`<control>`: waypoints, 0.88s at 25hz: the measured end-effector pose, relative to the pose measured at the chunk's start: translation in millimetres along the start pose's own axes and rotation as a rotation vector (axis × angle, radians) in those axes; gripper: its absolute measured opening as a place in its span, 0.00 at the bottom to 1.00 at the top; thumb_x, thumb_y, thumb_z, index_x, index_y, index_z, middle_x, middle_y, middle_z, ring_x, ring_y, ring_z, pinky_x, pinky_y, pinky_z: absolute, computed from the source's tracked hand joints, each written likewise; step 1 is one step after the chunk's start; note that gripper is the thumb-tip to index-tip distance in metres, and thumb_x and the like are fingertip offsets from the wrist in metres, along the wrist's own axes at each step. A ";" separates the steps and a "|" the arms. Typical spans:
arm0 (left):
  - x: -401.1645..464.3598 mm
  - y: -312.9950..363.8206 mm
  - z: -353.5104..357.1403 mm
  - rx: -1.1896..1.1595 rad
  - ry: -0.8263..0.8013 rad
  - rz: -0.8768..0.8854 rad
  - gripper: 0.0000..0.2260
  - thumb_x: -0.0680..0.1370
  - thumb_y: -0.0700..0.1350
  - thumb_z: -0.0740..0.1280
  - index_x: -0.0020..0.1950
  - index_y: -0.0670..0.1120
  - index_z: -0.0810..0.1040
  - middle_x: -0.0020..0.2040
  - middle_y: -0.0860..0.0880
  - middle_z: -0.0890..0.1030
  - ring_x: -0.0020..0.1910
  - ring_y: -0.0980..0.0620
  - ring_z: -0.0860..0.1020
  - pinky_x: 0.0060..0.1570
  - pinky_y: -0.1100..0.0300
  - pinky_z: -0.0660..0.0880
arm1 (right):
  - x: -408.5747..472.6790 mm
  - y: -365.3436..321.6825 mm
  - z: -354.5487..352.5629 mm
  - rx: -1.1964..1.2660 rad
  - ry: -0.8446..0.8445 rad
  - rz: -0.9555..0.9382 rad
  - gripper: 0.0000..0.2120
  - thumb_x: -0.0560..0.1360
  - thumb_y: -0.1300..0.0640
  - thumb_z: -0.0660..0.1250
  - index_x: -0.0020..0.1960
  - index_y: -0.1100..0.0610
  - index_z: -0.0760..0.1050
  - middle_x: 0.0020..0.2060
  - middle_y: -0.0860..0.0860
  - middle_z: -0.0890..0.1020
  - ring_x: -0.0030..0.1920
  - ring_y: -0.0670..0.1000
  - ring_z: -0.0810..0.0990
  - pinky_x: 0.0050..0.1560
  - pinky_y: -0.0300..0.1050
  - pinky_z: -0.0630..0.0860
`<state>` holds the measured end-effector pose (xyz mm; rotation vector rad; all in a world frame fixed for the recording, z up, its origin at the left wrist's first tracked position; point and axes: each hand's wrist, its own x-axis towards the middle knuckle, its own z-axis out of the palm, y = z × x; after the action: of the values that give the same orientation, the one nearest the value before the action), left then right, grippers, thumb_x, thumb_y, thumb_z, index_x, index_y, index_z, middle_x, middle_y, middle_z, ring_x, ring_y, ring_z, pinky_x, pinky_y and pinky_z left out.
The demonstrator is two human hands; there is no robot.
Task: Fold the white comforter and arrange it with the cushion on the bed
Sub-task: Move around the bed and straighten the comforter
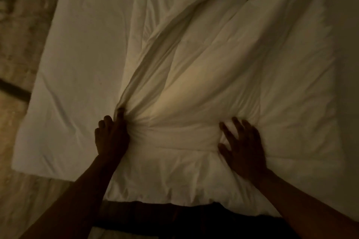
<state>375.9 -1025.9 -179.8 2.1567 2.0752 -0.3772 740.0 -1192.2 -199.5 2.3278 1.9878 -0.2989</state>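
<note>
Our left hand (pixel 111 136) bunches the comforter (pixel 194 75) — soft, bulky, best gathered at edges — while our right hand (pixel 242 141) presses flat.

Both forearms are bare to the frame's edge, with no sleeves showing. The left hand (pixel 111 137) and right hand (pixel 243 146) carry no visible rings, watch or gloves in the dim light.

Dim, warm yellowish light; deep shadows; soft motion blur; edges darker.
</note>
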 end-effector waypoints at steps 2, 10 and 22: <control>20.9 2.5 -10.4 0.002 -0.047 0.007 0.24 0.81 0.55 0.58 0.74 0.48 0.66 0.55 0.39 0.73 0.51 0.38 0.72 0.52 0.44 0.70 | 29.4 -1.2 -14.7 0.052 0.116 0.082 0.25 0.77 0.39 0.57 0.66 0.51 0.75 0.65 0.56 0.75 0.63 0.62 0.72 0.60 0.56 0.69; 163.8 130.8 -79.7 -0.281 0.135 0.116 0.33 0.74 0.62 0.67 0.71 0.43 0.64 0.67 0.40 0.68 0.65 0.37 0.68 0.62 0.40 0.69 | 203.3 16.3 -75.1 0.274 0.510 0.133 0.24 0.76 0.48 0.63 0.68 0.58 0.72 0.65 0.59 0.73 0.68 0.59 0.69 0.70 0.59 0.64; 355.3 326.7 -132.3 -0.426 0.198 0.290 0.24 0.80 0.56 0.61 0.73 0.48 0.65 0.59 0.43 0.79 0.55 0.42 0.79 0.53 0.49 0.76 | 372.3 42.9 -57.1 0.121 0.165 0.246 0.36 0.75 0.34 0.47 0.80 0.45 0.51 0.79 0.59 0.54 0.78 0.64 0.51 0.73 0.72 0.45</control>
<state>722.6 -665.1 -173.3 2.2385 1.6871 0.2942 842.7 -827.8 -217.4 2.7208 1.7643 -0.2235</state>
